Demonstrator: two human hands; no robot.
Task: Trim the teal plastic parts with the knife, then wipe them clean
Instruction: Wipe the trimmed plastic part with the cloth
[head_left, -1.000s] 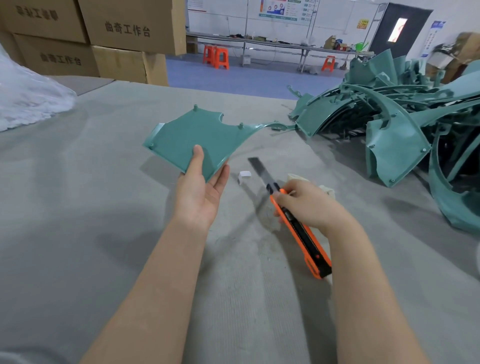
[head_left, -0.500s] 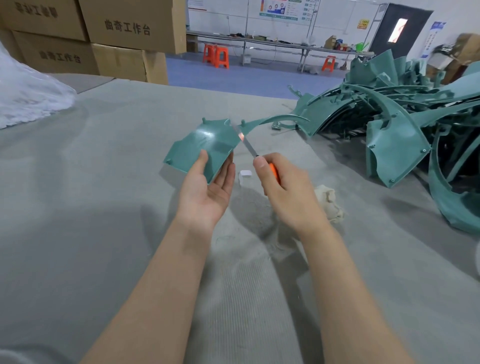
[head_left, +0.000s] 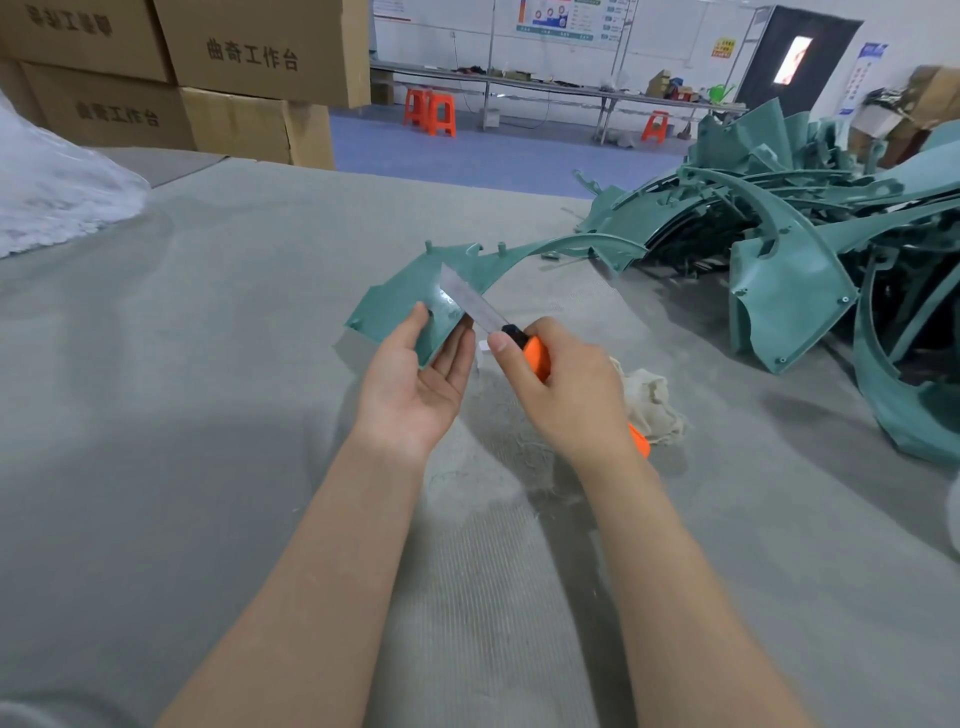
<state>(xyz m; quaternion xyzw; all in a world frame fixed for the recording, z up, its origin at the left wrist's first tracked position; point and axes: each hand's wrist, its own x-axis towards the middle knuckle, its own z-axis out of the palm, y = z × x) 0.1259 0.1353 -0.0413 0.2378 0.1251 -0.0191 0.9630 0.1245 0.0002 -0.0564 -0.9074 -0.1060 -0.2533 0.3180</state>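
Workbench (head_left: 208, 415), boxes (head_left: 249, 57) beyond; left hand (head_left: 415, 384) holding teal part (head_left: 400, 306), right hand (head_left: 566, 389) gripping knife (head_left: 535, 356).

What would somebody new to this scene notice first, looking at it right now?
First, the bright orange knife gripped in the right hand, with its blade over the teal part that the left hand holds above the middle of the grey table. Next come the big tangled pile of teal parts on the table's right side and the stacked cardboard boxes at the far left.
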